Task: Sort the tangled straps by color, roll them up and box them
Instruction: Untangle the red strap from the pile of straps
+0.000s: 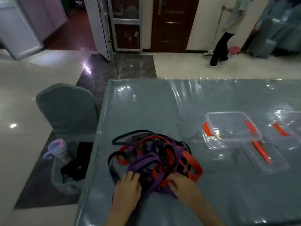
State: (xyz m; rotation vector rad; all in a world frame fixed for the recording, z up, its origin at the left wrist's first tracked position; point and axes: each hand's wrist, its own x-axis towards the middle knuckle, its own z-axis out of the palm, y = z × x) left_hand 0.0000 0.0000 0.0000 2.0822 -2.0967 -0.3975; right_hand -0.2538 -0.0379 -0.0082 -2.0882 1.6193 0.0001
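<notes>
Both hands, left (pixel 128 185) and right (pixel 182 183), fingertips buried in tangled straps (pixel 153 157), grip unclear, forearms cropped

Light: we see a dim, bluish room.
Glare: bright glints on the desk (pixel 187 101) plastic cover and floor (pixel 40 66) tiles.
Sharpness: soft throughout, background blurred.
Edges: we note wide-angle bending.

A grey plastic-covered table (pixel 211 98) stands on a glossy pale tiled floor (pixel 24 144); a grey-covered chair (pixel 68 108) sits beside it (dark wooden door (pixel 171 23) behind).
</notes>
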